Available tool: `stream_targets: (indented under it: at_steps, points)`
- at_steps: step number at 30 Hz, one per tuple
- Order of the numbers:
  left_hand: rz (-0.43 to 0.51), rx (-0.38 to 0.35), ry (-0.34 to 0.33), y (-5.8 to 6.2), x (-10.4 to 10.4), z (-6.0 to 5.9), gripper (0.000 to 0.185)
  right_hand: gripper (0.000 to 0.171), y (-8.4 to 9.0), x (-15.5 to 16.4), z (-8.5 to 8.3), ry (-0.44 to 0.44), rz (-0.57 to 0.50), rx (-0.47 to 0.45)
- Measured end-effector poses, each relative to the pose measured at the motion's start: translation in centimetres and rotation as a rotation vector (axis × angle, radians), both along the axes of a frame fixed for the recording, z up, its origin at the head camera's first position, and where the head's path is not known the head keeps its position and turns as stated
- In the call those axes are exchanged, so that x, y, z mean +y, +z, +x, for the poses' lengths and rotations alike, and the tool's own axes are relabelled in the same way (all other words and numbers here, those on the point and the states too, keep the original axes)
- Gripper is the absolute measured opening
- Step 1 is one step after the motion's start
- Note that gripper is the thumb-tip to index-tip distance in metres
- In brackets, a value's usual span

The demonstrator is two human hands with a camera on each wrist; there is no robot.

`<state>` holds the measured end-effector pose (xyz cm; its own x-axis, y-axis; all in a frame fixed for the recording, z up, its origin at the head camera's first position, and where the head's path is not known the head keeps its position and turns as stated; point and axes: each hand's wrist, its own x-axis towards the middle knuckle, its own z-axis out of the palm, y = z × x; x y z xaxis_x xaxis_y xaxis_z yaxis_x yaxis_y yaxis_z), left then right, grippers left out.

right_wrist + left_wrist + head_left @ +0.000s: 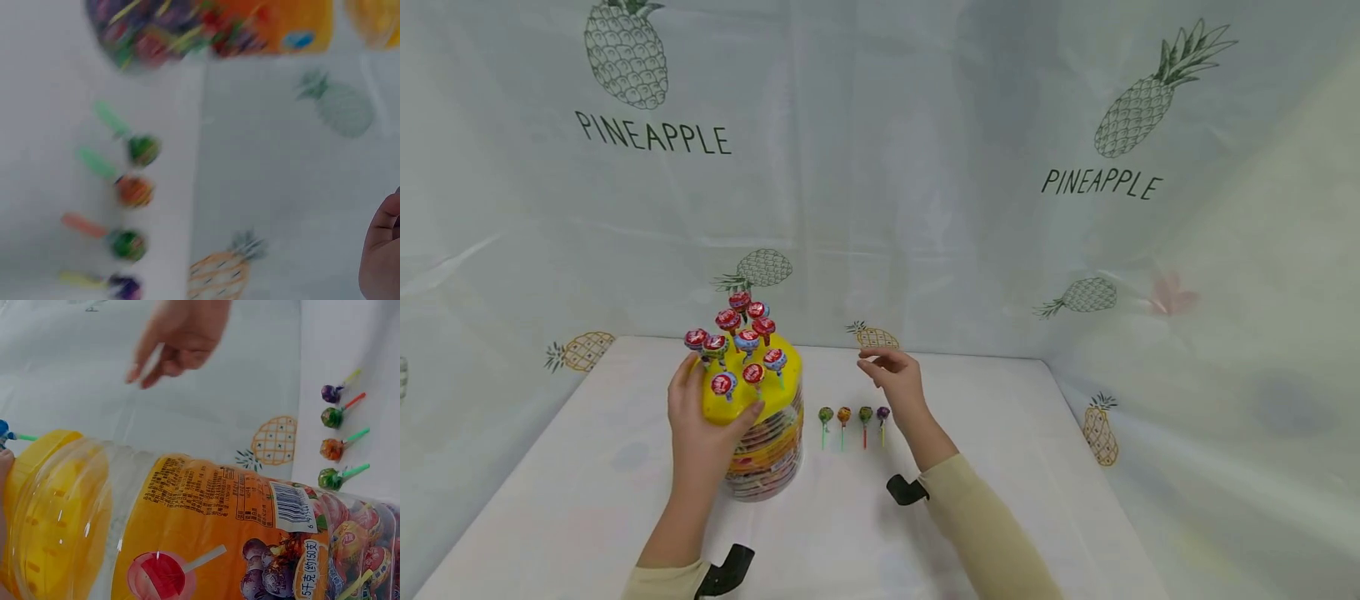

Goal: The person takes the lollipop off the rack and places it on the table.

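A tall clear plastic jar (766,457) of wrapped lollipops stands upright on the table, with an orange printed label (200,506). Its yellow lid (790,360) carries several lollipops (753,373) in red, blue and green wrappers, sticks down in the top. My left hand (698,421) grips the lid from the left, thumb across the near side. To the right of the jar, my right hand (901,385) hovers in the air, fingers loosely bent, with nothing visible in it. Below it lie loose lollipops: green (826,414), orange (844,414), green with a red stick (866,414) and purple (883,413).
A white cloth covers the table (1000,467). Behind and to the sides hangs a pale curtain (887,167) printed with pineapples. Black wrist mounts (730,571) sit at the cuffs of both beige sleeves (992,525).
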<state>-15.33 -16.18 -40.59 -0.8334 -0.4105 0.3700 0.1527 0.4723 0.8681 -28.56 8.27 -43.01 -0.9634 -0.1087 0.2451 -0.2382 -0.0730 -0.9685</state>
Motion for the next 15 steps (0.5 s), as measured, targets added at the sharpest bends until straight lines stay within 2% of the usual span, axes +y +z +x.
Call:
stream_targets:
  at_steps: [3, 6, 10, 15]
  points:
    - [-0.009, -0.003, 0.011, 0.0, 0.1, 0.2, 0.089, 0.02, 2.0, -1.5, 1.9, 0.067, -0.059, 0.071]
    - [-0.012, -0.004, 0.017, 0.0, 0.2, 0.4, 0.089, 0.019, 3.3, -2.9, 3.4, 0.133, -0.094, 0.134]
    - [-0.015, -0.009, 0.023, 0.0, 0.1, 0.5, 0.089, 0.02, 4.5, -4.7, 4.9, 0.207, -0.093, 0.186]
    - [-0.022, -0.01, 0.031, -0.2, 0.1, 0.6, 0.089, 0.024, 5.1, -6.5, 5.9, 0.273, -0.103, 0.242]
